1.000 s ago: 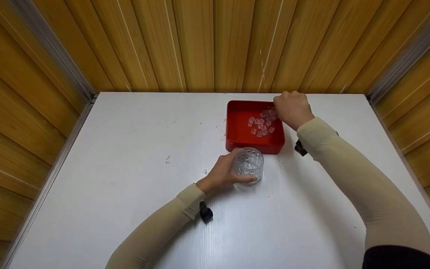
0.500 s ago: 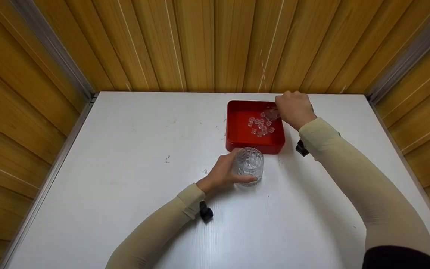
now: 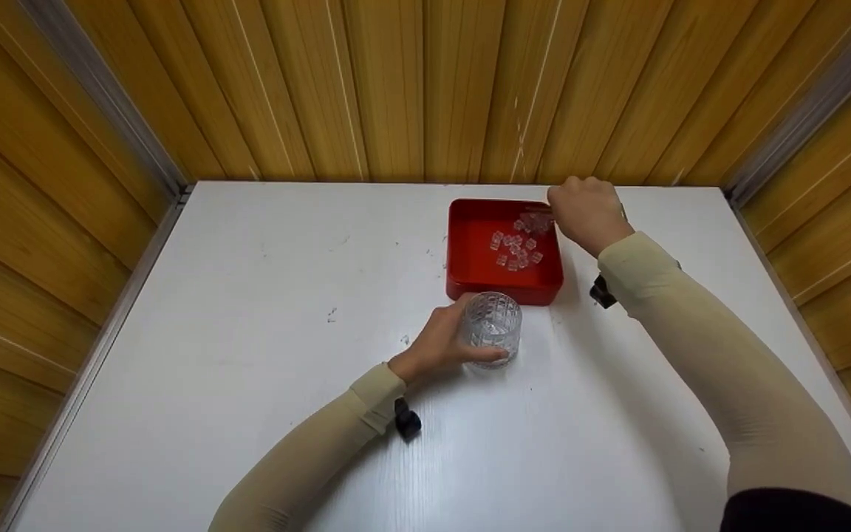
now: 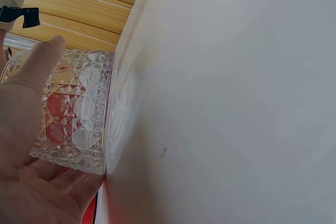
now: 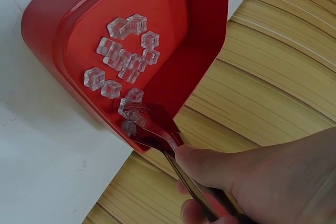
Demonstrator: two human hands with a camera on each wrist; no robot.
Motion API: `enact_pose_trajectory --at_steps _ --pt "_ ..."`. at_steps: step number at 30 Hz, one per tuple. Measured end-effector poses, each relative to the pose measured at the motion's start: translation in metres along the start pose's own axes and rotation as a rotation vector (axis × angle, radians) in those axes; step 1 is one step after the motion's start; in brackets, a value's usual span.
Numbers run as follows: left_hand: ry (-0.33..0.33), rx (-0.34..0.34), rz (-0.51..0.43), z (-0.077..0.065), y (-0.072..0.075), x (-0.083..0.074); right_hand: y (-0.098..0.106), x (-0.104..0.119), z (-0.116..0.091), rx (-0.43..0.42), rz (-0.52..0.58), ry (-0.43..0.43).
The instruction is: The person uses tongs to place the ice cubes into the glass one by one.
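Observation:
My left hand (image 3: 440, 340) grips a clear cut-glass tumbler (image 3: 496, 325), thumb on the near side and fingers round the far side. The tumbler stands upright on the white table, just in front of a square red box (image 3: 462, 287). At the box's back right corner, my right hand (image 3: 589, 213) holds metal tongs (image 5: 184, 174). In the right wrist view the tongs' ends, one of them pronged, reach down into the corner among clear ice-like cubes (image 5: 126, 59). Some cubes lie right at the tips, partly covered by them.
The white table (image 3: 285, 295) meets a wood-patterned back wall (image 3: 388, 89) close behind the box. Similar panels with grey metal corner posts stand at left and right. The red box's raised walls surround the cubes. A few small dark marks dot the tabletop.
My right hand has shifted slightly right and back, with the tongs still in the box corner. Cubes near the tips have shifted a little. The left hand and tumbler stay put.

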State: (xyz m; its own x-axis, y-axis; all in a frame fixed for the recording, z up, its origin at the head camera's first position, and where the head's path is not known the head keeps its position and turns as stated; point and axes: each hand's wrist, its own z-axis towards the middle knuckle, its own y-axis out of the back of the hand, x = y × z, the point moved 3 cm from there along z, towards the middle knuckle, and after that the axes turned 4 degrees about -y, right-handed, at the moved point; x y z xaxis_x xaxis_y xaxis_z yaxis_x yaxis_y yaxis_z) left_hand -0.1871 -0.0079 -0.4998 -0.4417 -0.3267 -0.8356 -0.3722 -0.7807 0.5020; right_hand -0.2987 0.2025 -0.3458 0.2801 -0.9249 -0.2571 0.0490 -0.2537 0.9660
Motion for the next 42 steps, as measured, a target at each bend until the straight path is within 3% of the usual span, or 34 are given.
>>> enact_pose_trajectory --at_steps 11,33,42 --pt "-0.008 -0.007 -0.001 0.000 0.000 0.000 0.002 -0.009 -0.005 -0.034 0.042 0.006" --pt "0.009 -0.007 0.003 -0.001 0.001 0.001 0.006 -0.036 -0.020 0.030 0.306 -0.052" --pt "-0.005 -0.008 0.014 -0.002 0.003 0.002 0.004 -0.044 -0.029 -0.014 0.386 -0.042"
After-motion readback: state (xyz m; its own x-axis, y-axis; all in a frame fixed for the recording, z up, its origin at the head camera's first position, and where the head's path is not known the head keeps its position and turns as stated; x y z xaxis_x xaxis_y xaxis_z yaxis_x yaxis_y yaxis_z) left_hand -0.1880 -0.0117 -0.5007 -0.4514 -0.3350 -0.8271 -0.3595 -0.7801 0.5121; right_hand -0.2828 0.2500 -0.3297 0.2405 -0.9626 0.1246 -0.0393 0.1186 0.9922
